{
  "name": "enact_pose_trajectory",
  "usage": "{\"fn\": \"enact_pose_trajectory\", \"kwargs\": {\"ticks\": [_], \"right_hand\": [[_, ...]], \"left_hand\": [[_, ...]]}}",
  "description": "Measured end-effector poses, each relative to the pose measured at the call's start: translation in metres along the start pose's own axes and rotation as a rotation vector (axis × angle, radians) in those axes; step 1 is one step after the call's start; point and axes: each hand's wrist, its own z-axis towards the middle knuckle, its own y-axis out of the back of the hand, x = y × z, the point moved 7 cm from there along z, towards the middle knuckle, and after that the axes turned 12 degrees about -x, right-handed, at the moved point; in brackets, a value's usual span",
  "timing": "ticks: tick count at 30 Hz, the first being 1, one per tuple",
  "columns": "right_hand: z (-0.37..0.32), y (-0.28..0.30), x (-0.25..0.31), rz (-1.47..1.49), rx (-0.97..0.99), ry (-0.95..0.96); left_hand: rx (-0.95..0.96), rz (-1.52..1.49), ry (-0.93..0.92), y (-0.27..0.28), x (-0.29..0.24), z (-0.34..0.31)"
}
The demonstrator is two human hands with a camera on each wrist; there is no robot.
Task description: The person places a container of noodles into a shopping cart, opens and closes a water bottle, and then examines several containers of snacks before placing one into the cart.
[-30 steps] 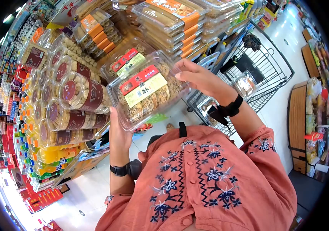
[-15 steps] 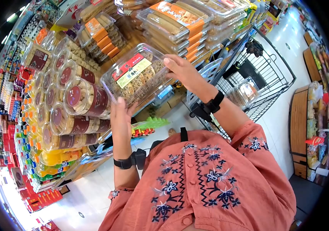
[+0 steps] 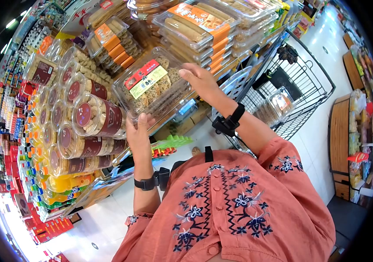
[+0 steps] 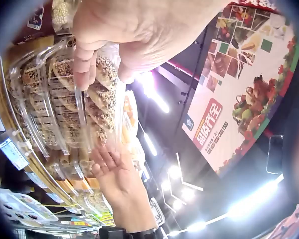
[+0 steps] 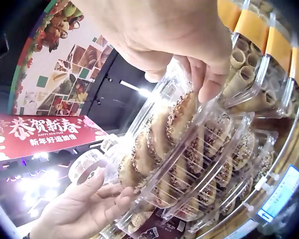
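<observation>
A clear plastic box of sesame pastries [image 3: 153, 85], with a red and yellow label, sits level at the top of a stack of similar boxes [image 5: 229, 169]. My left hand [image 3: 139, 135] grips its near left corner, thumb at the rim. On the opposite side, my right hand [image 3: 201, 85] holds the right edge. In the left wrist view, fingertips of the left hand [image 4: 139, 37] overlap the box's rim. Fingers of the right hand [image 5: 169, 40] bend over the box's edge in the right wrist view.
Round tubs of biscuits [image 3: 97, 115] are piled close on the left. Boxes of rolled wafers with orange bands [image 3: 204, 24] stand behind. A shopping cart [image 3: 300, 83] with a clear food box [image 3: 280, 102] inside is on the right. Price tags [image 5: 279, 194] line the shelf edge.
Both hands have moved forward, away from the body, carrying the pastry box onto the stack that showed behind it. The box has settled lower and flatter over the last half second.
</observation>
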Motion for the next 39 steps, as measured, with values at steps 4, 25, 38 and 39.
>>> {"fn": "enact_pose_trajectory", "kwargs": {"ticks": [4,25,38,39], "right_hand": [[0.005,-0.005,-0.006,0.093,-0.056,-0.038],[-0.034,0.019,-0.032,0.018,-0.076,-0.040],[-0.053,-0.055,-0.052,-0.589,0.257,0.552],[-0.053,-0.055,-0.051,-0.595,0.254,0.560]], "left_hand": [[-0.027,-0.029,-0.032,0.007,0.011,0.006],[0.132,0.189,0.033,0.024,0.049,-0.021],[0.314,0.838,-0.583,-0.051,0.086,0.005],[0.315,0.835,-0.577,-0.053,0.085,0.006]]}}
